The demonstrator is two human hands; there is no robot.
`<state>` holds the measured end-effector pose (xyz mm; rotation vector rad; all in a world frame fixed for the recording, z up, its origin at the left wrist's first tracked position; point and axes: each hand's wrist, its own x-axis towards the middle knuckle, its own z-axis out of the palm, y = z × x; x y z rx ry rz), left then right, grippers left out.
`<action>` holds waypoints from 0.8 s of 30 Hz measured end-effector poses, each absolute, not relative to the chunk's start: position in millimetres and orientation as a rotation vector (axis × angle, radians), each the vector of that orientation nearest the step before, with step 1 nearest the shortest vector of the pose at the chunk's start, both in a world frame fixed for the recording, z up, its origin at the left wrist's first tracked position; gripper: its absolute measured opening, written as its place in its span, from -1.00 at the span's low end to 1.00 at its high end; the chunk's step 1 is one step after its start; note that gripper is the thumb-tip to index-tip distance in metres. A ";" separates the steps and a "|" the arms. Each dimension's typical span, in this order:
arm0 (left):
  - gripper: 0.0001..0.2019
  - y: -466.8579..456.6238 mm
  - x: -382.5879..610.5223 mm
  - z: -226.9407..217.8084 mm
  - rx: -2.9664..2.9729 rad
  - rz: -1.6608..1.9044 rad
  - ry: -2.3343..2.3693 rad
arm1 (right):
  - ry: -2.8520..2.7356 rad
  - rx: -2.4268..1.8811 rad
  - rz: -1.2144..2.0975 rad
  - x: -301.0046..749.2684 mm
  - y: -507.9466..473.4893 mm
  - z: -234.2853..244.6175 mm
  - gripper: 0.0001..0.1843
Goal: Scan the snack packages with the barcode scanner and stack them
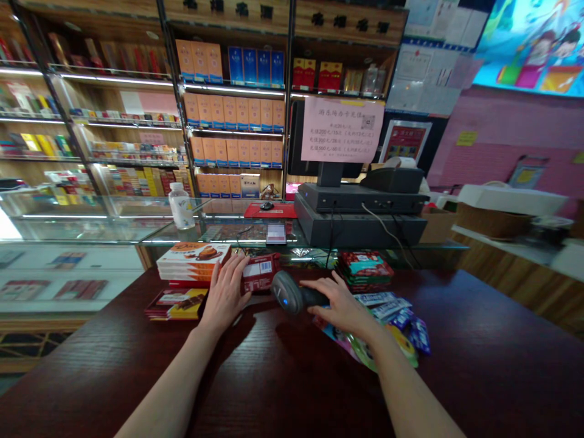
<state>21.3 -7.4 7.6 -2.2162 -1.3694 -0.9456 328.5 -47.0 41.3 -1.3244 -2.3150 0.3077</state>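
Note:
My left hand (225, 293) rests its fingers on a red box with a white barcode label (260, 272) and appears to hold it. My right hand (341, 306) grips a dark grey handheld barcode scanner (292, 292), whose head points left at the red box, a short gap away. A stack of orange boxes (194, 261) stands just left of my left hand, and flat chocolate packs (176, 304) lie in front of them. Beneath my right hand is a loose pile of colourful snack packets (374, 328). A stack of red-green packets (365, 271) sits behind it.
All this lies on a dark red wooden counter (274, 389). Behind it stands a glass display case (91, 228) holding a plastic bottle (181, 207) and a red mat with a mouse (269, 210). A black till (360, 213) stands at the right, below a pink notice (342, 129).

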 end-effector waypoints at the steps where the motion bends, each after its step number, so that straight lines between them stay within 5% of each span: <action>1: -0.22 -7.5 21.2 7.6 -2.218 -0.948 -1.368 | -2.315 -1.319 0.313 329.0 -47.3 41.6 -0.45; 24: -0.20 -7.6 21.0 7.6 -2.225 -0.969 -1.373 | -2.328 -1.298 0.429 329.8 -48.8 44.1 -0.44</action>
